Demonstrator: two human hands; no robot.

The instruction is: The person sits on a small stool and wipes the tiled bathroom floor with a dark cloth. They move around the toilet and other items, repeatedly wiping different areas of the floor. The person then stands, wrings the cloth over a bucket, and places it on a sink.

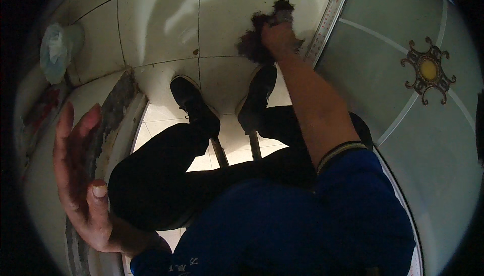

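At one o'clock, the right hand (pixel 279 39) clasps a dark, fuzzy clump (pixel 253 47) over the floor tiles (pixel 227 16) — probably light and soft, best bunched by its middle. Near eight o'clock, the left hand (pixel 75 190) — fingers apart, holding nothing.

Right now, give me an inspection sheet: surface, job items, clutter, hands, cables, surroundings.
Surface: pale tiled floor, dark joint lines, small brown spot.
Job items: dark fuzzy mass at the right hand; what it is, cannot tell.
Clutter: pale plastic bag, upper left.
Hands: left hand raised, open, nothing held; right hand reaches forward, its grip partly hidden.
Cables: nothing seen.
Surroundings: frosted panel with ornament on the right; worn, dark-patched strip on the left; dark shoes between them.
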